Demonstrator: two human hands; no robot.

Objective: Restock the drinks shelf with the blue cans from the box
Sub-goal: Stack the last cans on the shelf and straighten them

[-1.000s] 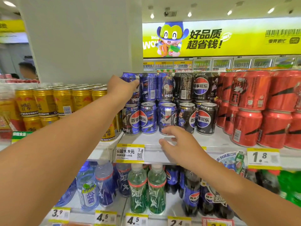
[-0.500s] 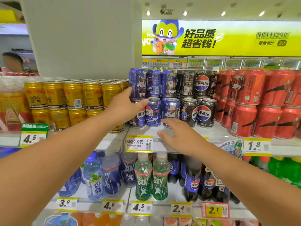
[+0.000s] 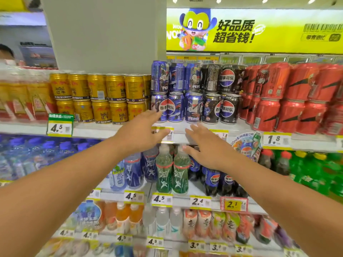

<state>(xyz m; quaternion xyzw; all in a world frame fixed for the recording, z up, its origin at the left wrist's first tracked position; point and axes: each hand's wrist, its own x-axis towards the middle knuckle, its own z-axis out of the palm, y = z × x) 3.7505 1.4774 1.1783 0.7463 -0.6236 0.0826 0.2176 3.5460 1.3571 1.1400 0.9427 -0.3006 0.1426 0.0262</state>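
Note:
Blue cans (image 3: 175,106) stand two high on the drinks shelf (image 3: 178,127), between gold cans and black cans. My left hand (image 3: 141,130) hovers just in front of the lower left blue can, fingers spread, holding nothing. My right hand (image 3: 206,147) is lower, in front of the shelf edge and the bottle tops, fingers apart and empty. The box is out of view.
Gold cans (image 3: 100,97) fill the shelf to the left, black cans (image 3: 220,93) and red cans (image 3: 289,97) to the right. Bottles (image 3: 165,171) stand on the shelves below. A white pillar (image 3: 104,34) rises behind. A person's head (image 3: 6,52) shows far left.
My left hand let go of the upper left blue can, dropped past the lower can and pulled back from the shelf. My right hand drew back and down off the shelf edge.

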